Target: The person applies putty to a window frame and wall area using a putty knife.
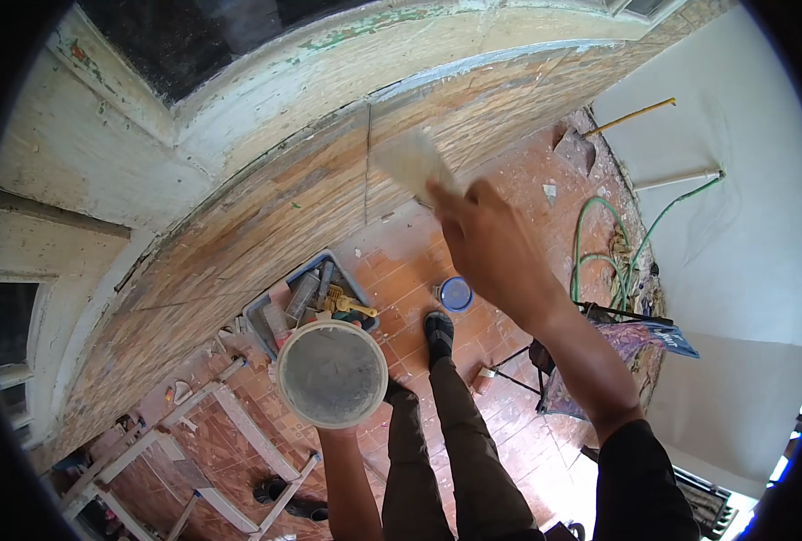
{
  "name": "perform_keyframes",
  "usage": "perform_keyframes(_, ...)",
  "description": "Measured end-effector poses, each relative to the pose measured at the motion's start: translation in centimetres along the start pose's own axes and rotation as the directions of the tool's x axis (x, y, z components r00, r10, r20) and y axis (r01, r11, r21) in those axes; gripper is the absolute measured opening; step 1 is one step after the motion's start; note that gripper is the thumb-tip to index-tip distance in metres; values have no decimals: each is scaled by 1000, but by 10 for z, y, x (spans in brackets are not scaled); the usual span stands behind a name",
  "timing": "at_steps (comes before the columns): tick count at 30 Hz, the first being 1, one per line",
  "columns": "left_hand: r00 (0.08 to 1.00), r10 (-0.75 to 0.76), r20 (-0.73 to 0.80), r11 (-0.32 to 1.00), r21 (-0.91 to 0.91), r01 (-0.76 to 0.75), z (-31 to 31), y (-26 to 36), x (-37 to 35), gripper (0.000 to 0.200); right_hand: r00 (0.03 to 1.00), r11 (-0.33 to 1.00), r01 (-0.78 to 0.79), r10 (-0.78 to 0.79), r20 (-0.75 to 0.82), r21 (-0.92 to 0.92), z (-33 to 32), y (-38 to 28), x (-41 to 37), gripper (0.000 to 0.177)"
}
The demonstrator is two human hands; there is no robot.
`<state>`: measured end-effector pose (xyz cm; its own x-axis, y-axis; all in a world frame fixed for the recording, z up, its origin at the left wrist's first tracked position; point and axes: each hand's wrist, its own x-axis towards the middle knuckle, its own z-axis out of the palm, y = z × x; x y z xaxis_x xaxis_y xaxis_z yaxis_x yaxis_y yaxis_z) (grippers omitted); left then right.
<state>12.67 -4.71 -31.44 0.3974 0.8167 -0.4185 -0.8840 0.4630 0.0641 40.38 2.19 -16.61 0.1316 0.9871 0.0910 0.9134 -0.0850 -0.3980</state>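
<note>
Pale broad-bladed tool (412, 162) presses flat on the stripped brown wooden door panel (266, 225), right hand (487, 243) fingers clenched round its handle, while the left hand (340, 437), fingers hidden, props a round white tub of grey paste (332, 372) within reach.

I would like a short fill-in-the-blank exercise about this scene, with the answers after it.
1. The left hand holds a round bucket of ___ filler.
2. The right hand presses a blurred tool against the ___ panel.
3. The hose on the floor is ___.
Answers: grey; wooden; green.
</note>
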Motion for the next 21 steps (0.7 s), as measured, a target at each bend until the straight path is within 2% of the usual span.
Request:
perform_keyframes(2,994,22,106,994,103,-33,-9,0,6,69,992,994,86,-91,82,69,-8,-6,-34,37)
perform_keyframes(3,986,32,161,987,151,-57,-14,1,10,67,992,990,52,-67,107,135,-22,-18,-46,38)
perform_keyframes(4,989,21,149,988,147,-43,-16,3,15,67,990,980,18,-46,137,200,-41,-32,-56,38)
perform_keyframes(6,993,-3,119,990,139,-14,-14,12,30,68,949,978,-8,-59,310,210,-75,-48,-72,40)
perform_keyframes(7,997,14,79,981,192,-29,-6,13,36,68,917,977,-22,-64,394,210,-83,-51,-76,41)
perform_keyframes(9,999,43,3,953,299,-42,10,13,41,68,810,986,107,-159,564,124,-82,-53,-77,42)
perform_keyframes(10,1000,0,15,972,235,-4,13,14,41,68,743,980,175,-192,641,91,-80,-55,-78,43)
perform_keyframes(12,996,-78,50,991,112,72,17,18,42,67,775,957,282,-264,574,59,-70,-55,-75,38)
perform_keyframes(13,996,-84,31,986,149,79,17,21,43,67,788,941,336,-304,536,40,-67,-56,-74,37)
perform_keyframes(16,995,-95,-7,957,273,93,20,26,48,68,748,905,425,-358,559,12,-69,-66,-78,26)
perform_keyframes(18,997,-79,-12,926,370,78,23,26,46,69,722,861,508,-441,534,24,-56,-63,-72,41)
perform_keyframes(19,993,-118,-1,902,419,107,19,28,46,69,707,835,550,-483,516,29,-47,-61,-70,48)
perform_keyframes(21,982,-190,21,844,515,152,15,30,48,70,713,810,586,-507,484,-13,-29,-61,-67,46)
